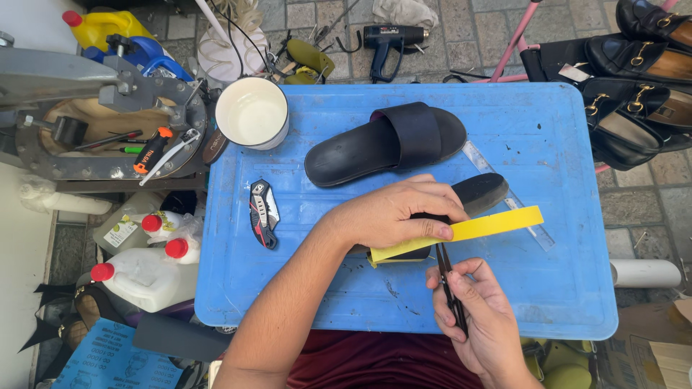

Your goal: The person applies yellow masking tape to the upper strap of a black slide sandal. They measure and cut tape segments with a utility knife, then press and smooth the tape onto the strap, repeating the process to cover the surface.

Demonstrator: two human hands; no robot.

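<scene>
My left hand (396,212) presses down on a black sole piece (479,193) and pins a yellow strip (483,228) against it on the blue table (533,130). My right hand (479,317) grips a thin black pen-like tool (448,284), its tip touching the lower edge of the yellow strip. A black slide sandal (386,142) lies just behind my left hand. A clear ruler (537,232) sticks out from under the sole piece to the right.
A folded utility knife (263,212) lies left on the table, a white cup (252,112) at its back left corner. Plastic bottles (144,270) and a metal press (94,115) stand left; black loafers (634,86) at right; a heat gun (393,39) behind.
</scene>
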